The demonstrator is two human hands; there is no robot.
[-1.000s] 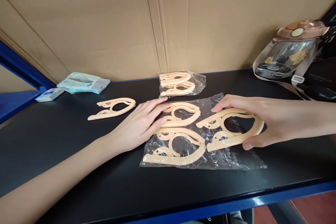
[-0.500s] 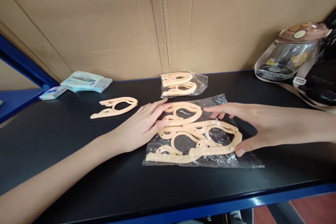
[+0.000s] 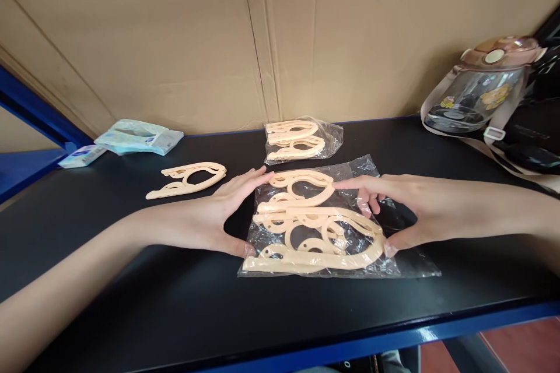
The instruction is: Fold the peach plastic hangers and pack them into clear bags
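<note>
Several peach plastic folding hangers (image 3: 315,233) lie stacked on a clear plastic bag (image 3: 411,265) on the black table (image 3: 131,280). My left hand (image 3: 214,215) rests at the pile's left side. Its fingers are spread, the thumb touches the lower left corner, and the index finger reaches the top hanger. On the right side, my right hand (image 3: 415,207) is open too, with its thumb against the curved end of the hangers and its fingers spread over the upper edge. The two hands bracket the pile between them.
A single loose hanger (image 3: 188,179) lies to the left. A sealed bag of hangers (image 3: 301,140) sits behind the pile. Tissue packs (image 3: 137,137) are at the back left, a clear water bottle (image 3: 481,84) with a strap at the back right. A cardboard wall (image 3: 175,41) stands behind.
My right hand slid its hanger left onto the pile over the bag. My left hand drew back from the top hanger and spread against the pile's left edge.
</note>
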